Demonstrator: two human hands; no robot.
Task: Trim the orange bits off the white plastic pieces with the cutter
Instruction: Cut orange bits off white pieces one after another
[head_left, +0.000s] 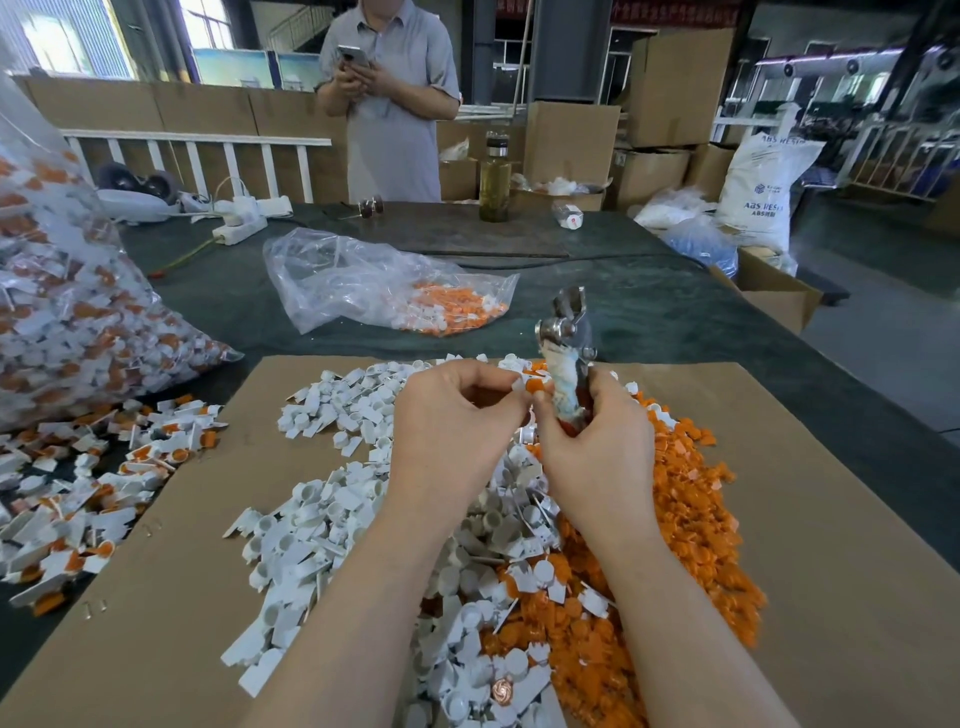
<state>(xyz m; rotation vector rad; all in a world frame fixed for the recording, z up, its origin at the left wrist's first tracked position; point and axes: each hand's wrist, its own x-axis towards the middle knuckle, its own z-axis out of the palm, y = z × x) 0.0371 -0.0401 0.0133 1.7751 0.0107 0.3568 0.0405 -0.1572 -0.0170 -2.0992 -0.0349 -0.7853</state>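
Note:
My right hand grips the cloth-wrapped handles of a metal cutter, its jaws pointing up and away. My left hand pinches a small white plastic piece with an orange bit right beside the cutter's handle. Both hands hover above a brown cardboard sheet. On it lie a heap of white pieces on the left and a heap of orange bits on the right.
A big clear bag of untrimmed pieces spills onto the table at left. A smaller bag lies behind the cardboard. A person holding a phone stands across the table. A bottle, a power strip and cardboard boxes sit farther back.

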